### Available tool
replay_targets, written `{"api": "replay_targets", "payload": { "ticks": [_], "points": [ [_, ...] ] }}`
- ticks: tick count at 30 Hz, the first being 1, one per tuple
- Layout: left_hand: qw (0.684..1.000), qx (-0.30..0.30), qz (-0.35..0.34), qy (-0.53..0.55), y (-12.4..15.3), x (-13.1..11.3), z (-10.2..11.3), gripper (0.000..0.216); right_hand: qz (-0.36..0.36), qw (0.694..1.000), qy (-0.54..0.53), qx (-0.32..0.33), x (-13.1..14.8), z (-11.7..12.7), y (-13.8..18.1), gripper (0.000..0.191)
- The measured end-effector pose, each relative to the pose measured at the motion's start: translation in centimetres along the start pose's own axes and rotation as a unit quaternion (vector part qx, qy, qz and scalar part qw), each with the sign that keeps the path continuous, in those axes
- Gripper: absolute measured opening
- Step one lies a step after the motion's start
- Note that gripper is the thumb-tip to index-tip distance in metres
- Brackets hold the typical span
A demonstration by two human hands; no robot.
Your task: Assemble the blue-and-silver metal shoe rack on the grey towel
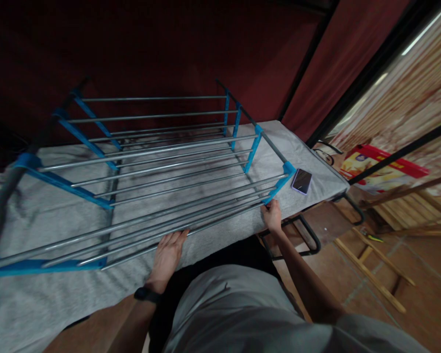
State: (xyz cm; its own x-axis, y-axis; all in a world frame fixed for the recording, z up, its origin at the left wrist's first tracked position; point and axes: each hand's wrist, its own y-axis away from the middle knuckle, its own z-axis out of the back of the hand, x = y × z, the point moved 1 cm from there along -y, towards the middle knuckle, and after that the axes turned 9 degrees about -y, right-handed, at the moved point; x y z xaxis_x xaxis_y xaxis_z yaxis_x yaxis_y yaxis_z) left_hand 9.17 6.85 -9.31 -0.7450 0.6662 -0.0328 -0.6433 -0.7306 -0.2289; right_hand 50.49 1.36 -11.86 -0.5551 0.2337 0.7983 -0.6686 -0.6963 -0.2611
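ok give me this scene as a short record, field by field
rack: grey metal-tube rack with blue plastic brackets, standing on the cloth
left hand: left hand, fingers over the nearest tubes, thumb hidden; black wristband
right hand: right hand, curled on the rack's near right corner
surface: light grey cloth
beside rack: dark-screened phone with purple edge, right of the rack
floor: light wooden ladder-like frame, on reddish-brown tiles

Rack [150, 151], on tabletop [297, 142]; phone [302, 181], right of rack, on tabletop; curtain [169, 49], behind; box [382, 169], beyond tabletop's right end; wooden frame [365, 253], on floor [426, 274], right.
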Motion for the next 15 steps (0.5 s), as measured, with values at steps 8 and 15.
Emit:
{"api": "replay_targets", "payload": {
  "ticks": [8, 15],
  "points": [
    [1.000, -0.013, 0.007, 0.007, -0.18, 0.08, -0.28, 0.036, 0.005, 1.000, 0.006, -0.002, 0.15, -0.10, 0.03, 0.009],
    [1.000, -0.010, 0.009, 0.012, -0.31, -0.04, -0.20, 0.039, 0.004, 0.999, 0.034, 0.005, 0.33, 0.04, -0.04, 0.011]
  ]
}}
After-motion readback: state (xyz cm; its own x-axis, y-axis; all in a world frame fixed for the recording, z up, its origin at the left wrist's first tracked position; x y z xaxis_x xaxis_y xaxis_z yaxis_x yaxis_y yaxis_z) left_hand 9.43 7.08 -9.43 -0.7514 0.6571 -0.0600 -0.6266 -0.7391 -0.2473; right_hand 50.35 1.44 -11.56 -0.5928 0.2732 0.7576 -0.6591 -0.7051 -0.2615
